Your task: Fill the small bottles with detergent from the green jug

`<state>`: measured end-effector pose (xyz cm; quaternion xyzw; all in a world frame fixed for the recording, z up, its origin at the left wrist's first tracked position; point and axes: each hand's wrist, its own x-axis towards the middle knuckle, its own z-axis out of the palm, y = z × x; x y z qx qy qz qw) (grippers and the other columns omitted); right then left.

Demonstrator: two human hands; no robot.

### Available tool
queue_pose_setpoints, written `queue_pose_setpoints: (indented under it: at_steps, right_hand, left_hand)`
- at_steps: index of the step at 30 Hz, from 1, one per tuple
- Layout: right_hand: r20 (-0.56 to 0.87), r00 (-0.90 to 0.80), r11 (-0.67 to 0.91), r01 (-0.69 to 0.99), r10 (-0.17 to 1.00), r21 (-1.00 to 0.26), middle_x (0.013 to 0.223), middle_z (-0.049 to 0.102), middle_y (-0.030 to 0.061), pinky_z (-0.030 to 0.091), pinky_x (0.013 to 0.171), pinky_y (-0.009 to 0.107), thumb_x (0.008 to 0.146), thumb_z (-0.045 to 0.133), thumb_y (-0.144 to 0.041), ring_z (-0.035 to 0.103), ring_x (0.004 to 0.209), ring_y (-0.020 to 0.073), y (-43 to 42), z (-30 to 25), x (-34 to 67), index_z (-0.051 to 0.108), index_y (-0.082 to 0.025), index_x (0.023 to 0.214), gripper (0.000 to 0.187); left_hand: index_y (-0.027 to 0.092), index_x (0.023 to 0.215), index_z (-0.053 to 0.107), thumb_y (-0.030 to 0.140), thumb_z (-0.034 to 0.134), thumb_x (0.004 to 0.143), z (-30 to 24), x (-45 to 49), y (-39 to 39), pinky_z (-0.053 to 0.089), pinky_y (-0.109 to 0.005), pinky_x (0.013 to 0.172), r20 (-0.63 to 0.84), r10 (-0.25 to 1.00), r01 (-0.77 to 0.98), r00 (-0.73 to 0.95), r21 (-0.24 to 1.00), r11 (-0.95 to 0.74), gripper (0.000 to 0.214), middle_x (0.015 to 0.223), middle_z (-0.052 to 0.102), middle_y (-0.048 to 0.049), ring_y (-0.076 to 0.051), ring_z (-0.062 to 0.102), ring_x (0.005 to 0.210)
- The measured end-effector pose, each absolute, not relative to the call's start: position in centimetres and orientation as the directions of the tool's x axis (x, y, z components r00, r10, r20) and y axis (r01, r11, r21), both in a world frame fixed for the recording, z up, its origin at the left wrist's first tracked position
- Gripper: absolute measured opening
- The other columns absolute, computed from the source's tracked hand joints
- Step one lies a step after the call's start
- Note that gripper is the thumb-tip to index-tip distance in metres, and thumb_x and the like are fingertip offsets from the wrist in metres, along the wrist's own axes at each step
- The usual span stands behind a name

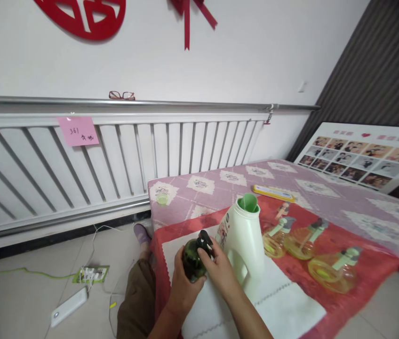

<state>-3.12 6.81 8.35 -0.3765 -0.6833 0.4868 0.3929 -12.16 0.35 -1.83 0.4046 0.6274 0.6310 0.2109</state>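
Note:
A dark green pump bottle (191, 260) is held up over a white cloth (284, 306) on the table. My left hand (184, 288) is wrapped round the bottle's body from the left and below. My right hand (221, 269) grips the black pump head (204, 239) at the top, with the thumb pressed against it. Just right of my hands stands a large pale green jug (251, 230), upright, with a side handle and an uncapped mouth with a green inner spout (249, 203). What the bottle contains cannot be made out.
Three bottles of yellow liquid (333, 273) with green and grey tops are on the red cloth (372, 254) at right. A yellow flat case (273, 193) and a light green cap (162, 199) lie farther back. A radiator (178, 146) lines the wall; a power strip (91, 274) is on the floor.

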Motion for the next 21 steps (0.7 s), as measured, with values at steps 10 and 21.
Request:
queue_pose_setpoints:
  at_steps: [10,21]
  right_hand:
    - [0.168,-0.310,0.223,0.153,0.936,-0.963,0.102,0.065,0.0042,0.051,0.087,0.035,0.070,0.063,-0.036,0.063,0.097,0.0225,6.93,8.40,-3.52,0.053,-0.022,0.104,0.038]
    - [0.124,-0.273,0.196,0.256,0.954,-0.946,0.090,0.068,0.0027,0.052,0.083,0.040,0.069,0.065,-0.037,0.066,0.087,0.0249,6.83,8.10,-3.53,0.055,-0.023,0.097,0.033]
  left_hand:
    - [0.021,0.136,0.030,0.008,0.070,0.058,-1.73,-12.14,0.24,0.039,-0.046,0.106,0.259,0.777,0.273,-0.574,0.955,-0.118,0.089,0.140,0.046,-0.0140,-0.029,0.048,0.127]
    - [0.019,0.135,0.033,0.013,0.071,0.060,-1.54,-11.98,0.31,0.040,-0.044,0.106,0.287,0.775,0.297,-0.564,0.946,-0.134,0.085,0.137,0.048,-0.0140,-0.029,0.048,0.126]
